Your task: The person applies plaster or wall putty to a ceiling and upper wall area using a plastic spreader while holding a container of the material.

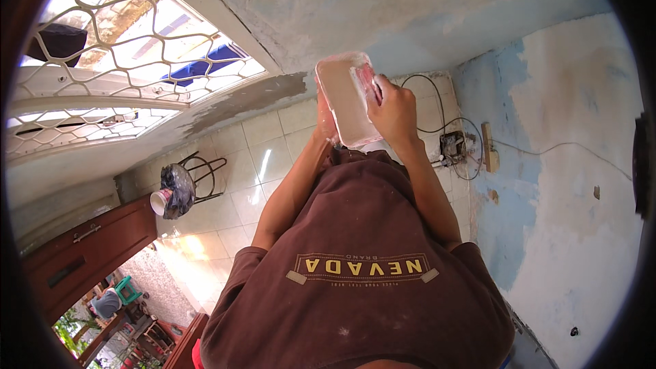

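Over the tiled floor [232, 140], holds up a shallow rectangular tray [339, 106]: probably light and stiff, slippery at the paste-smeared rim, best supported from beneath. Gripped at the left long side by the left hand [326, 119], with fingers partly hidden. Along the right long side, grips in the curled fingers of the right hand [397, 109] a pink, paste-coated scraper [367, 80]; likely slick, best held behind the smeared part.

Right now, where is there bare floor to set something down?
Bare tile shows between the dark-legged stool and the left forearm. It is crowded toward the blue wall, by the looped cable and dark box. The tray fills the space between the left hand and right hand.
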The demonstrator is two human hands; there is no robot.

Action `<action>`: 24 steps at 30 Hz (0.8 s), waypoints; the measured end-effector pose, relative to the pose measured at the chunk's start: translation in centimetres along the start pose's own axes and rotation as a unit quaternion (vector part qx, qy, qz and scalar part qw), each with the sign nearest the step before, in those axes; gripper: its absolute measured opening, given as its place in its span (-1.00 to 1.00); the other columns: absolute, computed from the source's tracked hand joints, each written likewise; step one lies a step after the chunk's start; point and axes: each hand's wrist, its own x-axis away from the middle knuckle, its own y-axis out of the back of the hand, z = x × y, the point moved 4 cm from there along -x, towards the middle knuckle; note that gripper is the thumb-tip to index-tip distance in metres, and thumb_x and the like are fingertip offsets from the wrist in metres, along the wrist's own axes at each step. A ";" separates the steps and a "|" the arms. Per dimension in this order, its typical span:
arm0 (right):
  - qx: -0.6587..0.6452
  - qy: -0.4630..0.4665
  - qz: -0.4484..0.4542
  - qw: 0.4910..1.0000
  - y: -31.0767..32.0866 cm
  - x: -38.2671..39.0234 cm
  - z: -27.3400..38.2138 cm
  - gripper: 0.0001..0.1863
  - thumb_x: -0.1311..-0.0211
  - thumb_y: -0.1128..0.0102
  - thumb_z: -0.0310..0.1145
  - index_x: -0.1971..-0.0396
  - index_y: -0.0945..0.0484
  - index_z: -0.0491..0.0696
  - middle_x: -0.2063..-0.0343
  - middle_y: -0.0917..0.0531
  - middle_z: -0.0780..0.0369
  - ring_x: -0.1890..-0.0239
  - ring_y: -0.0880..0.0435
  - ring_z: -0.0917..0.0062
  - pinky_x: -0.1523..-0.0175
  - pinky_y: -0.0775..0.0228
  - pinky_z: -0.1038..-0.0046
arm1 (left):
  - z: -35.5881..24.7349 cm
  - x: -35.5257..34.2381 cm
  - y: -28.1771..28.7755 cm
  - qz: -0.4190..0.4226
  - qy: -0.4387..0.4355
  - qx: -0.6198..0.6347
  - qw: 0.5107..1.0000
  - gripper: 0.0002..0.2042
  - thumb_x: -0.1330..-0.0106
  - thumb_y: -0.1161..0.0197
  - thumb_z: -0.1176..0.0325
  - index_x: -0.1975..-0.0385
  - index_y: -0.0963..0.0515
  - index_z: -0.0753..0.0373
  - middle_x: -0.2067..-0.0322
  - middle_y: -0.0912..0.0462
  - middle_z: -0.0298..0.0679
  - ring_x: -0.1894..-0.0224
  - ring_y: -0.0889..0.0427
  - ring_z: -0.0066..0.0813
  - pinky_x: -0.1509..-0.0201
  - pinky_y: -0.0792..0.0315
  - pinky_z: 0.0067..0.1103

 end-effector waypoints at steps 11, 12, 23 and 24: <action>-0.102 -0.049 0.078 0.991 -3.1 3.0 1.8 -0.82 -0.15 -0.31 -0.42 0.41 -0.54 -0.22 0.61 -0.61 -0.05 0.53 -0.66 0.08 0.39 -0.46 0.23 | 0.3 1.2 2.8 -0.017 -0.019 -0.020 0.999 -0.25 -0.48 0.34 -0.37 -0.38 -0.28 0.12 -0.17 -0.54 -0.15 -0.12 -0.61 -0.23 -0.18 -0.58 -0.28; -0.118 -0.053 0.078 0.989 -2.9 2.9 1.8 -0.81 -0.15 -0.32 -0.42 0.41 -0.54 -0.23 0.61 -0.60 -0.05 0.55 -0.66 0.10 0.40 -0.45 0.25 | 0.3 1.4 2.9 -0.010 -0.016 -0.010 1.000 -0.24 -0.47 0.34 -0.38 -0.38 -0.28 0.12 -0.17 -0.54 -0.15 -0.12 -0.61 -0.22 -0.18 -0.58 -0.28; -0.022 -0.002 0.044 0.999 0.0 1.7 1.8 -0.83 -0.21 -0.30 -0.39 0.35 -0.57 -0.18 0.57 -0.62 -0.04 0.52 -0.65 0.06 0.39 -0.43 0.20 | 0.6 2.8 2.5 -0.040 -0.018 0.017 0.999 -0.25 -0.45 0.25 -0.38 -0.38 -0.29 0.11 -0.23 -0.50 -0.17 -0.20 -0.57 -0.25 -0.31 -0.49 -0.27; -0.013 -0.002 0.051 0.999 -0.6 1.9 1.7 -0.83 -0.21 -0.29 -0.39 0.34 -0.56 -0.19 0.56 -0.63 -0.05 0.48 -0.66 0.03 0.37 -0.44 0.17 | 0.5 2.8 2.4 -0.041 -0.022 0.013 0.999 -0.22 -0.44 0.28 -0.41 -0.38 -0.28 0.11 -0.23 -0.51 -0.18 -0.20 -0.57 -0.26 -0.31 -0.49 -0.29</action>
